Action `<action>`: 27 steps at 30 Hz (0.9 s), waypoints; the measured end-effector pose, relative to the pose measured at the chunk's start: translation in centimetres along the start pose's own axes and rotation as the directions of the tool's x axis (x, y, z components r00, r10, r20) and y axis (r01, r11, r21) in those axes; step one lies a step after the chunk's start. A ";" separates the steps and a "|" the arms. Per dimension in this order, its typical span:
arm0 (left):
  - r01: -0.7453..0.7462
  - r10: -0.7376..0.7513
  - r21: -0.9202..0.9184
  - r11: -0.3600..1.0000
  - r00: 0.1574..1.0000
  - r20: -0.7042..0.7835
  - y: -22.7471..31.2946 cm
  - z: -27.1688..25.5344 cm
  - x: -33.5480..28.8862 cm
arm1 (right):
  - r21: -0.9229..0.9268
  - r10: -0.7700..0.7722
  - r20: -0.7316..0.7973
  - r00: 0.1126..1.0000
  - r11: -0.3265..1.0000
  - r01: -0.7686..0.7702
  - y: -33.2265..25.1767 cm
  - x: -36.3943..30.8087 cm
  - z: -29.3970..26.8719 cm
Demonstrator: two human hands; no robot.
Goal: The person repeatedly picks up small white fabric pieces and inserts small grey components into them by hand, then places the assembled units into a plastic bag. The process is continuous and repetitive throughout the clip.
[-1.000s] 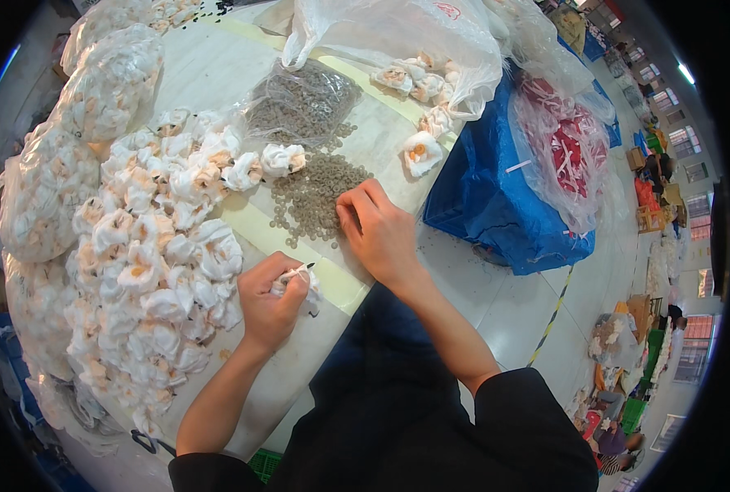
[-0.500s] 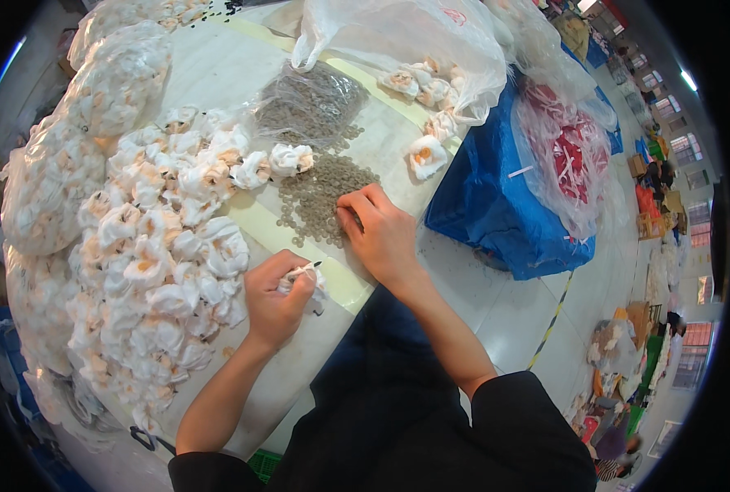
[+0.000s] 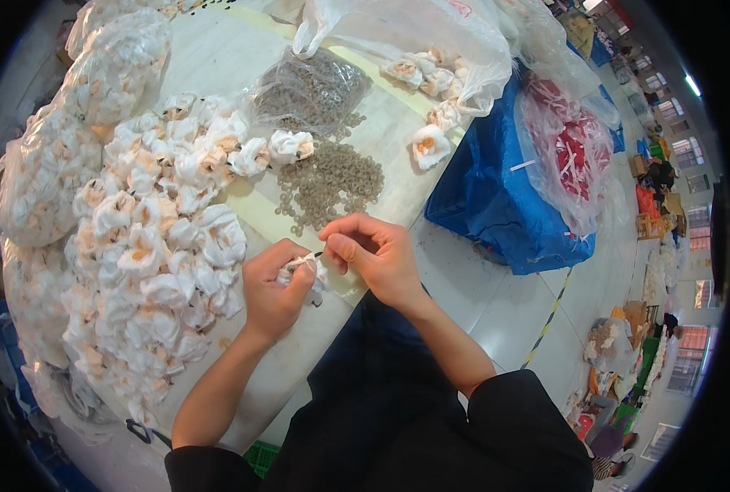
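My left hand (image 3: 270, 289) is closed around a white artificial flower (image 3: 319, 284), whose short dark stem tip sticks up past the thumb. Close against that tip, my right hand (image 3: 387, 261) has its thumb and forefinger pinched together; whatever is between them is too small to make out. Just beyond the hands lies a loose pile of small grey-brown rings (image 3: 332, 182). It spills from a clear plastic bag of the same rings (image 3: 309, 88). To the left spreads a large heap of white flowers with orange-tan centres (image 3: 156, 262).
Clear bags packed with flowers (image 3: 41, 193) line the table's left side. A single flower (image 3: 430, 148) lies near the right table edge, below an opened plastic bag (image 3: 414, 33). Beside the table stands a blue-covered container (image 3: 488, 193) with red material in plastic. Scissors handles (image 3: 139, 430) show lower left.
My right hand has come back from the ring pile toward the flower in my left hand, fingers now at its stem tip. My left hand keeps its hold, barely moved.
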State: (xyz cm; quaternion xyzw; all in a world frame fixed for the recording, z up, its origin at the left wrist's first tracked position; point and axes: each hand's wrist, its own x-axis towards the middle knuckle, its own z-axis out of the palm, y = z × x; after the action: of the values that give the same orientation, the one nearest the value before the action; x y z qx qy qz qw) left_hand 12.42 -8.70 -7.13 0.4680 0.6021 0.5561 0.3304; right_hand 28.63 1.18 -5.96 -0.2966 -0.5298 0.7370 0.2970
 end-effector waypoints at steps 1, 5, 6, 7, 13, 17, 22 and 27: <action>-0.002 0.002 -0.001 1.000 1.000 0.001 -0.1 0.0 0.0 | 0.032 0.024 0.030 0.999 0.999 -0.025 -0.3 -0.2 0.2; 0.011 -0.010 -0.039 0.999 1.000 0.007 -0.1 0.0 0.0 | 0.130 0.063 0.094 0.994 0.989 -0.075 -0.1 -0.2 0.1; 0.007 -0.007 -0.036 0.999 1.000 0.007 -0.1 0.0 0.0 | 0.151 0.069 0.112 0.991 0.985 -0.085 0.0 -0.2 0.0; 0.003 -0.003 -0.034 0.999 1.000 0.007 0.0 0.0 0.0 | 0.171 0.074 0.130 0.989 0.981 -0.096 0.2 -0.2 -0.1; -0.024 0.025 -0.026 0.999 0.999 0.030 -0.3 0.0 0.0 | 0.038 0.079 0.068 0.995 0.996 -0.082 -0.2 -0.5 0.2; -0.039 0.038 0.013 0.999 0.998 0.039 -0.4 0.0 0.1 | -0.288 -0.059 0.048 0.997 0.955 0.070 -0.5 -0.8 0.1; -0.028 0.024 0.061 0.998 0.997 0.067 0.1 0.3 0.0 | -0.463 -0.035 0.161 0.986 0.880 0.107 -3.1 -0.3 -0.3; -0.028 0.024 0.052 0.998 0.997 0.080 -0.4 0.1 -0.1 | -0.529 -0.055 0.243 0.968 0.829 0.180 -3.3 0.3 -0.3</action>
State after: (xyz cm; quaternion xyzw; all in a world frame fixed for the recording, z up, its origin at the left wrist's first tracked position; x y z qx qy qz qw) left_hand 12.48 -8.70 -7.51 0.5061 0.5970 0.5252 0.3341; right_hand 29.12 2.45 -2.95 -0.2533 -0.7647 0.5628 0.1852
